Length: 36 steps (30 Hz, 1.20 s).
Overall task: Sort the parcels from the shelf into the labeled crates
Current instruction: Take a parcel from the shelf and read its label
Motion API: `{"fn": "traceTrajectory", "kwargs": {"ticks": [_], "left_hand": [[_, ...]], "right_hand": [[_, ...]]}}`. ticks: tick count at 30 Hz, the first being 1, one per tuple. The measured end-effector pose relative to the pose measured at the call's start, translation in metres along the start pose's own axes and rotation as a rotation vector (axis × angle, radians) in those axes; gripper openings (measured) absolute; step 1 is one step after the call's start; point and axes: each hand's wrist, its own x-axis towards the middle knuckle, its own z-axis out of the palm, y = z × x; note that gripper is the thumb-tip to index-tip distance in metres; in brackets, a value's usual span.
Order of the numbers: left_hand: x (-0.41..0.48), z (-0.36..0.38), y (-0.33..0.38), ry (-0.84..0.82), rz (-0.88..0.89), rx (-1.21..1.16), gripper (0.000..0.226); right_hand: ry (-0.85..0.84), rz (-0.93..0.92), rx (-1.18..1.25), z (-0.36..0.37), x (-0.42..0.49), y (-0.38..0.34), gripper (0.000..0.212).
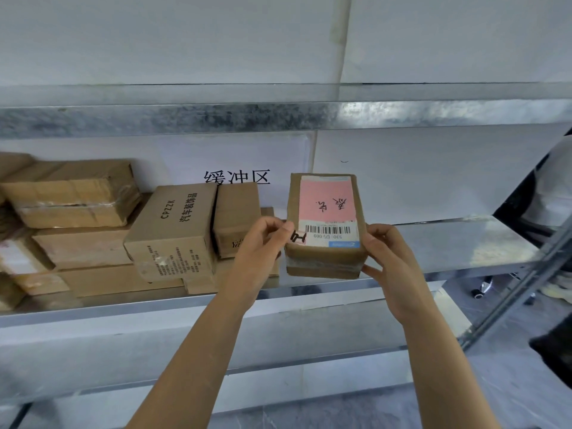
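A small brown cardboard parcel with a pink label, handwritten characters and a barcode is held up in front of the metal shelf. My left hand grips its lower left edge with the fingertips. My right hand clasps its lower right corner. The parcel is tilted with its top face toward me, just above the shelf's front edge. Several other cardboard parcels are stacked on the left half of the same shelf. No crates are in view.
A sign with printed characters hangs on the white back wall. An upper shelf rail runs overhead. A person in dark clothes stands at the right edge, beside a slanted shelf post.
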Motion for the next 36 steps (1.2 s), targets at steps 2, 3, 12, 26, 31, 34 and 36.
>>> {"fn": "traceTrajectory", "kwargs": {"ticks": [2, 3, 12, 26, 31, 34, 36], "left_hand": [[-0.002, 0.003, -0.002, 0.009, -0.004, 0.006, 0.011], [-0.002, 0.004, -0.003, 0.001, 0.0, -0.001, 0.021], [-0.001, 0.003, -0.005, -0.14, 0.137, 0.202, 0.088], [-0.008, 0.015, 0.009, -0.552, 0.38, 0.821, 0.125], [-0.009, 0.022, 0.009, -0.482, 0.399, 0.821, 0.119], [-0.01, 0.027, 0.006, -0.388, 0.4, 0.789, 0.116], [-0.01, 0.029, 0.004, -0.318, 0.374, 0.738, 0.114]], "right_hand": [[-0.046, -0.033, 0.004, -0.002, -0.001, 0.003, 0.012], [-0.08, -0.055, 0.015, -0.004, -0.002, 0.005, 0.021], [0.02, -0.1, 0.124, -0.035, 0.01, 0.004, 0.027], [-0.163, 0.04, -0.029, -0.063, 0.031, -0.02, 0.024], [-0.168, 0.053, -0.041, -0.063, 0.033, -0.023, 0.025], [-0.082, -0.011, -0.081, -0.065, 0.033, -0.024, 0.029], [-0.045, -0.033, -0.083, -0.068, 0.028, -0.024, 0.046]]}}
